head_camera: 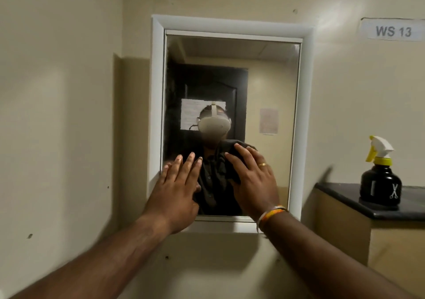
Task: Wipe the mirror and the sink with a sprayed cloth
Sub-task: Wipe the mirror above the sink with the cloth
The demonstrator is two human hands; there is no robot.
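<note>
Your right hand point(253, 183) presses the cloth point(230, 147) flat-fingered on the mirror point(271, 80); your left hand point(177, 190) lies splayed at its lower-left edge, bare glass above.

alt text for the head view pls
A right hand presses a dark cloth against a white-framed mirror, while the left hand rests open-fingered on the mirror's lower left edge. A black spray bottle stands on a dark counter to the right.

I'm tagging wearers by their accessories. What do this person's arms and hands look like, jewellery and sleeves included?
Both forearms are bare, no sleeves in view. The right hand wears a gold ring on one finger and orange and white bands at the wrist. The left hand shows no jewellery.
</note>
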